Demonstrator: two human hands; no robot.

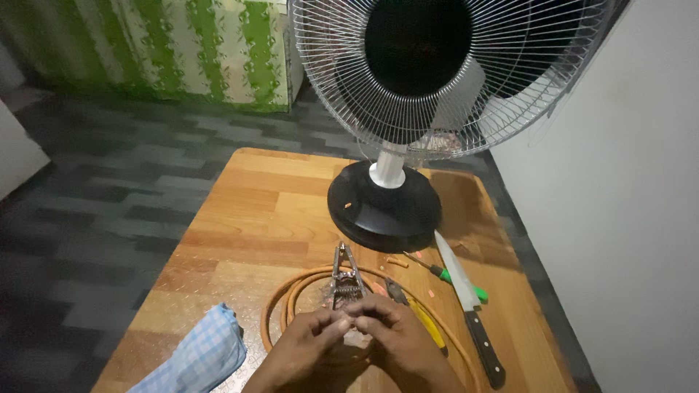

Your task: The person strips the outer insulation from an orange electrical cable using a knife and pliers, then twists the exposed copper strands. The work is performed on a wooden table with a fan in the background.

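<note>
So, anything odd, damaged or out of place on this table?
Small orange scraps lie scattered on the table near the fan base. A kitchen knife lies bare among the tools. Both hands pinch something unclear.

Mostly wood, metal and plastic on this bench

Just past my fingers (364, 309) sits a dull grey metal clamp (344, 276) inside matt orange rubbery hose (291, 291); glossy varnished wood table (247, 211), shiny steel knife (466, 291), glossy black plastic fan base (384, 207), soft checked cloth (200, 356).
</note>
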